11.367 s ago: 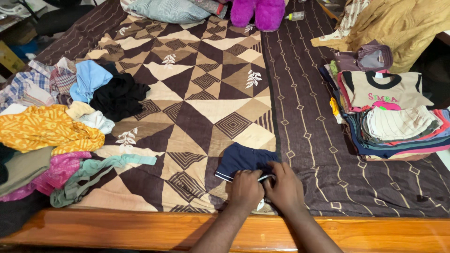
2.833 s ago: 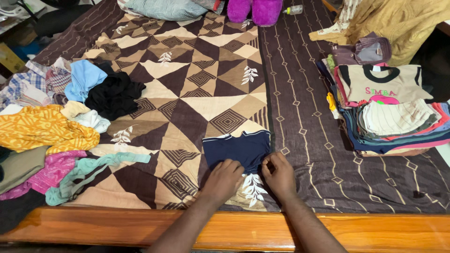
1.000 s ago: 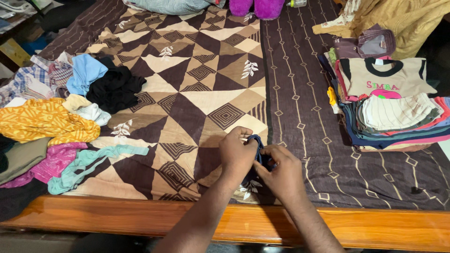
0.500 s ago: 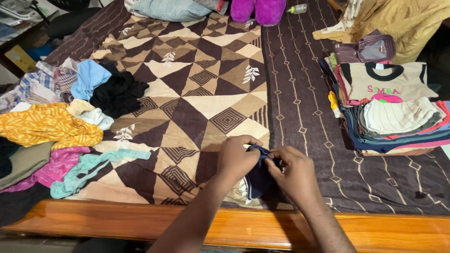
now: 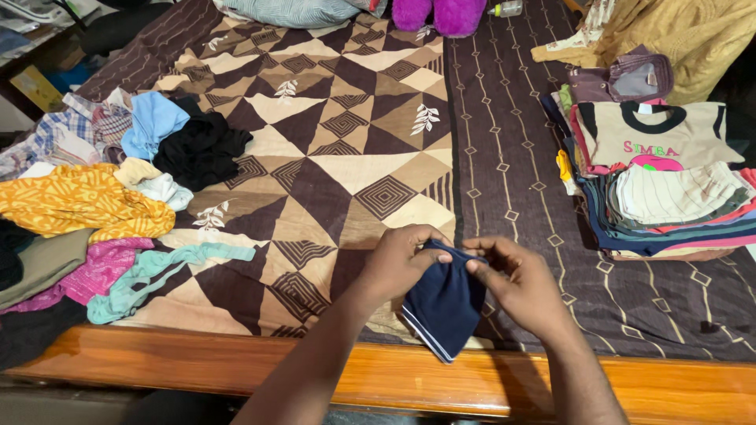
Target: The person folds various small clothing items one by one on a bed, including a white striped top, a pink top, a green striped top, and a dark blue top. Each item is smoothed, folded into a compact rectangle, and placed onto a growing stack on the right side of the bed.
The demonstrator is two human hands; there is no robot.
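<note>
Both hands are holding a small navy garment (image 5: pixel 442 303) up off the bed, just above the near edge of the patterned bedspread (image 5: pixel 339 157) and the wooden bed rail (image 5: pixel 236 370). The left hand (image 5: pixel 398 264) is pinching the top edge of the cloth between thumb and curled fingers, and the right hand (image 5: pixel 520 283) is pinching the same edge at its other end with thumb and forefinger, the remaining fingers loosely bent. The cloth is hanging down in a limp fold with a thin white stripe showing along its lower hem. It is looking light, soft and floppy, likely to sag and lose its shape unless it is held by two corners or along a folded edge; nothing about it is looking fragile or slippery. No box or basket is showing; the clothes are simply lying in heaps on the bed. To the right, a neat stack of folded clothes (image 5: pixel 669 205) is sitting well apart from the hands, topped by a beige shirt and a pale striped piece. To the left, a loose pile of unfolded clothes (image 5: pixel 94 212) is spreading out in yellow, pink, teal, black and light blue.
</note>
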